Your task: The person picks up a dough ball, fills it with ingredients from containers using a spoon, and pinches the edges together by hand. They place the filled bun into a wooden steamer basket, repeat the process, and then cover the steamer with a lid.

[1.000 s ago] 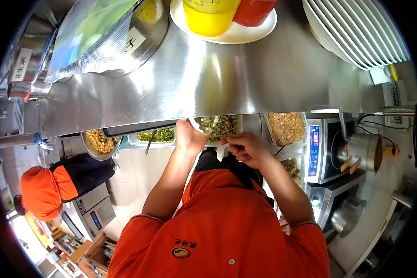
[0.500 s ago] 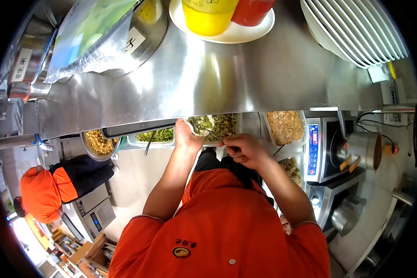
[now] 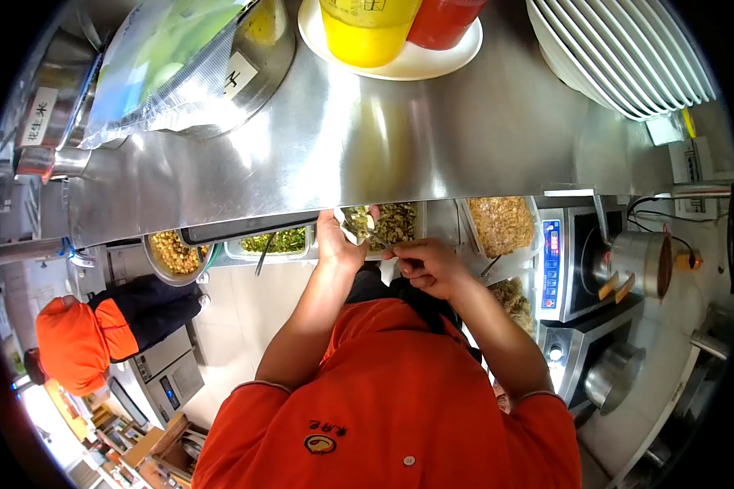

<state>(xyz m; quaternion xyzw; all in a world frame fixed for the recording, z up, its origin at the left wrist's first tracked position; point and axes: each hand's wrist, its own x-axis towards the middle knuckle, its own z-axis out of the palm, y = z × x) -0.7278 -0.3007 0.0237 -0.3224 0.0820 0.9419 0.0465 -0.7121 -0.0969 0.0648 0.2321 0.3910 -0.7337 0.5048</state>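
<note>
My left hand (image 3: 340, 247) is closed around a soft white wrapper (image 3: 351, 235) that looks like dough, its fingertips showing at the far edge. Chopped green filling (image 3: 356, 220) lies in the wrapper's hollow. Opposite, my right hand (image 3: 430, 266) pinches the thin handle of a spoon (image 3: 381, 243), whose tip reaches to the filling. Both hands are over the near edge of a tray of chopped dark green filling (image 3: 397, 221), just below the steel shelf. Left of my wrist sits a tub of brighter chopped greens (image 3: 275, 242) with a utensil handle sticking out.
The steel shelf (image 3: 465, 138) overhangs the work area, bearing stacked white plates (image 3: 620, 57) and a yellow container (image 3: 365, 33). A tub of brown minced filling (image 3: 499, 226) and an induction cooker (image 3: 579, 261) with a pot stand right. Behind on the left is another person (image 3: 77, 342).
My left hand has shifted slightly right and turned, so its fingertips now show beyond the wrapper. My right hand with the spoon stays nearly in place.
</note>
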